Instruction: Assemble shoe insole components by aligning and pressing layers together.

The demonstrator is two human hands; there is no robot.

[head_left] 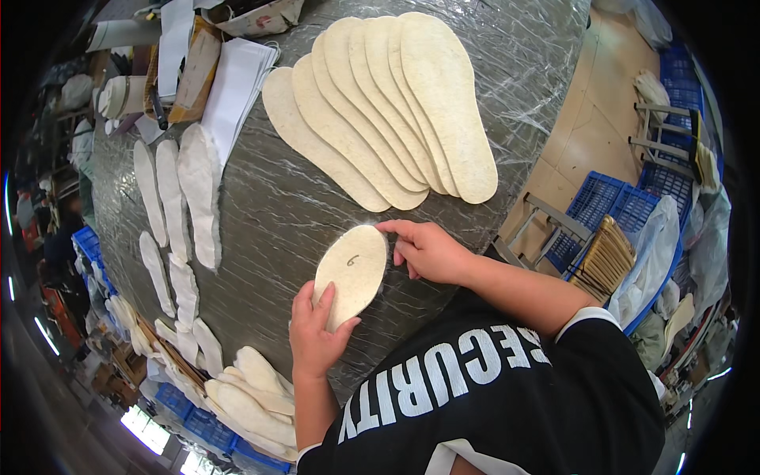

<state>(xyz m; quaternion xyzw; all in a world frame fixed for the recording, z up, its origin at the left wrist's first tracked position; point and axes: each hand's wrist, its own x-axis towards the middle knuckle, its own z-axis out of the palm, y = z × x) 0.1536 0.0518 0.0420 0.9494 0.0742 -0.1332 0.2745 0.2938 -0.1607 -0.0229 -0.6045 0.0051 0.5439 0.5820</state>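
Note:
A cream insole (360, 265) with a fuzzy edge and a small dark mark is tilted up above the table. My left hand (318, 328) grips its lower end, the fingers along the left side. At the upper end, my right hand (431, 252) touches the rim with an outstretched index fingertip. The other visible right fingers are bent and apart, not wrapped round the insole. Beyond both hands, several large cream insoles (447, 103) lie fanned out and overlapping on the dark table (261, 237).
Grey-white fleecy strips (198, 194) lie on the table's left. White sheets (237, 83) and a cardboard box (198, 71) stand at the back left. More cream pieces (249, 396) are piled at the near left. Rightward are blue crates (606, 210) and a wooden-slatted stool (606, 257).

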